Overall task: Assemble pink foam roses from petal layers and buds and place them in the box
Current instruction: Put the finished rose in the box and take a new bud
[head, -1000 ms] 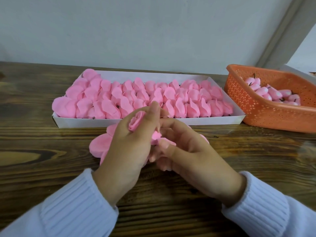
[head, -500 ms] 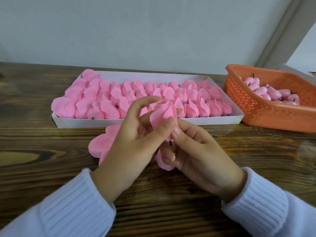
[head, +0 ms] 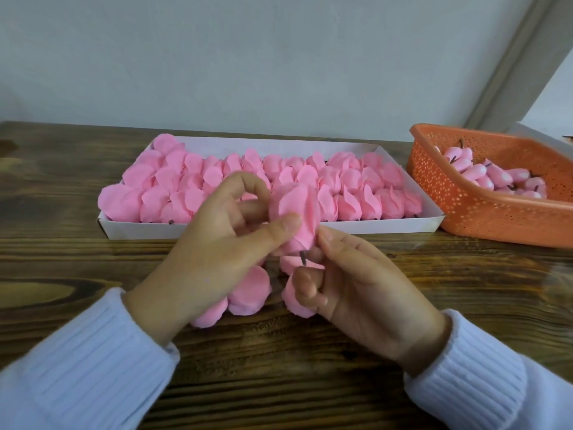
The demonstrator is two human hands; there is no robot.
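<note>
Two hands over desk (head: 62,243): left hand (head: 210,252) pinching rose (head: 294,212) with thumb and fingers (head: 248,181), loose petal layers (head: 248,290) underneath; right hand (head: 356,283) curled on a petal layer (head: 297,305), touching rose base. Behind, full box (head: 273,226); far right, orange basket (head: 483,218) holding buds (head: 496,178).

Long sleeves were worn on both arms: left sleeve (head: 77,361) at 7 o'clock in frame, right sleeve (head: 483,380) at 5 o'clock. Pale lavender-white knit was noted, ribbed lengthwise, cuffs ended at the wrists. Left hand (head: 210,256) and right hand (head: 362,290) were uncovered; nails were seen short and plain.
</note>
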